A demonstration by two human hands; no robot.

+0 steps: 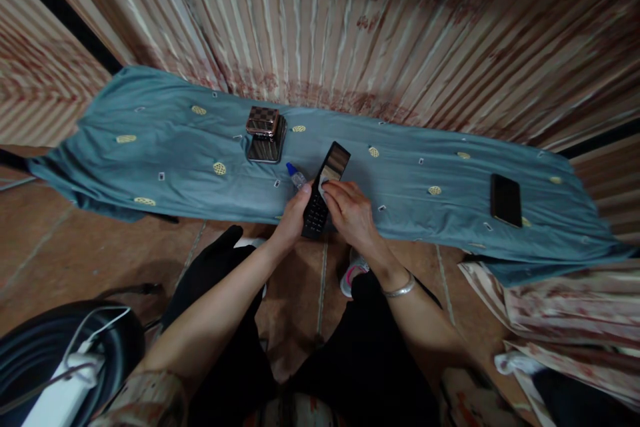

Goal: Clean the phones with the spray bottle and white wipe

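Note:
My left hand (291,220) grips the lower edge of a black keypad phone (326,188) held over the front edge of a teal cloth (165,147). My right hand (350,211) rests on the phone's middle, its fingers pressing a small pale cloth or wipe against the face just below the screen. A small bottle with a blue cap (296,176) lies on the cloth just left of the phone, close to my left thumb.
A checkered metallic case (265,134) stands on the cloth further back. A dark smartphone (505,199) lies flat at the right. Striped curtains hang behind. A white power strip (65,380) sits on the tiled floor at lower left.

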